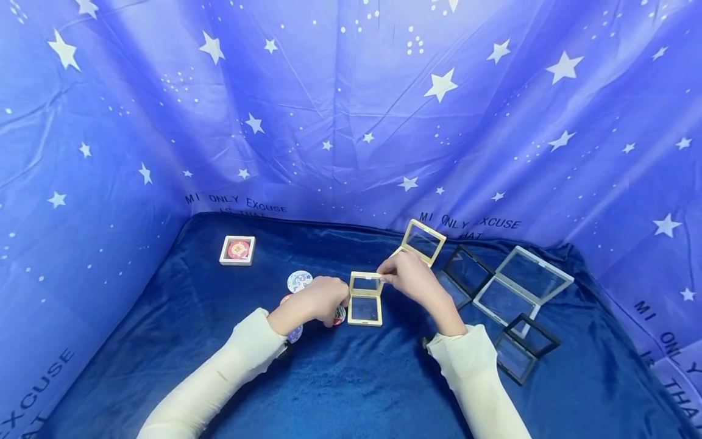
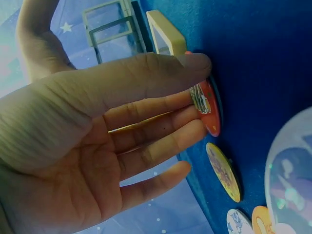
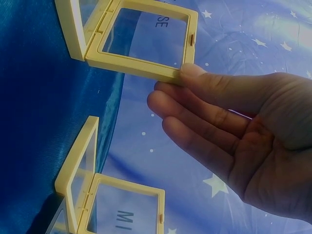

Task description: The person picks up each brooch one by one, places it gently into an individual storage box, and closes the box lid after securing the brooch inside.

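The left hand (image 1: 320, 296) gripped a red round badge with a printed face (image 2: 211, 117), thumb and fingertips at its rim; whether the badge was clear of the dark blue velvet cloth (image 1: 356, 378) could not be told. The right hand (image 1: 411, 277) pinched, between thumb and fingers, the free corner of the raised lid of a pale yellow square plastic frame with clear windows (image 1: 365, 296). This frame stood open between the two hands, its lower half flat on the cloth just beside the left fingers. Step in hand, as judged: badge held ready while the frame was steadied open. Good practice called for a light rim grip on the left, thumb off the printed face, and the badge kept level and centred over the lower window. On the right, the pinch was best kept on the solid border, without tugging, since a pull could have lifted or slid the base. Care was also due around a white-and-blue round badge (image 1: 299, 281) just beyond the left hand, easily nudged, and a second pale yellow open frame (image 1: 423, 239) just beyond the right.
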Tool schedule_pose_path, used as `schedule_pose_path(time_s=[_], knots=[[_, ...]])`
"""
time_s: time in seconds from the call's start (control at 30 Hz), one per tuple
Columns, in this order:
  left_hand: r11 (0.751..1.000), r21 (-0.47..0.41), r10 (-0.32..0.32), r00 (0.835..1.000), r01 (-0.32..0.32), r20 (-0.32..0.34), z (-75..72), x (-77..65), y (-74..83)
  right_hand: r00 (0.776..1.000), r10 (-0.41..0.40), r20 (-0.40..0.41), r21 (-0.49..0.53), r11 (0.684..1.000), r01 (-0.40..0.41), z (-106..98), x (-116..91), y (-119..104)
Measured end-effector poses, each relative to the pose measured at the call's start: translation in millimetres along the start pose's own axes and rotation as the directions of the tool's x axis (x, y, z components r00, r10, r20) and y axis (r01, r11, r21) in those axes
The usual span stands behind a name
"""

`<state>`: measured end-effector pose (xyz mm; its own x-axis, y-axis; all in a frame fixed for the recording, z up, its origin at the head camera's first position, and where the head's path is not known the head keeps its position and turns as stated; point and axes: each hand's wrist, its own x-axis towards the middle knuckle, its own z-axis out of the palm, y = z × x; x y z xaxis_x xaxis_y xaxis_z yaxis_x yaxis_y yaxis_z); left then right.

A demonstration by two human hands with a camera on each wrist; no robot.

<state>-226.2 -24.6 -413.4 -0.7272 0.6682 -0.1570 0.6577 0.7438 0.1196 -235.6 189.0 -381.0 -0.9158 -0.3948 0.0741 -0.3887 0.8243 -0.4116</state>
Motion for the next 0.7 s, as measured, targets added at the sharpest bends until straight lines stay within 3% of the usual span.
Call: schedule_pose_path(time_s=[0.47, 0.7], knots=[[0.998, -0.041, -0.053, 0.994, 0.058, 0.097, -8.3, 7.0, -1.1, 1.000, -0.002, 0.001, 0.010, 1.000, 0.002, 2, -1, 3], [0.992, -0.083, -0.090, 0.992, 0.097, 0.085, -13.9, 3.6, -2.5, 1.000, 0.007, 0.010, -0.005, 1.000, -0.007, 1, -1, 1]])
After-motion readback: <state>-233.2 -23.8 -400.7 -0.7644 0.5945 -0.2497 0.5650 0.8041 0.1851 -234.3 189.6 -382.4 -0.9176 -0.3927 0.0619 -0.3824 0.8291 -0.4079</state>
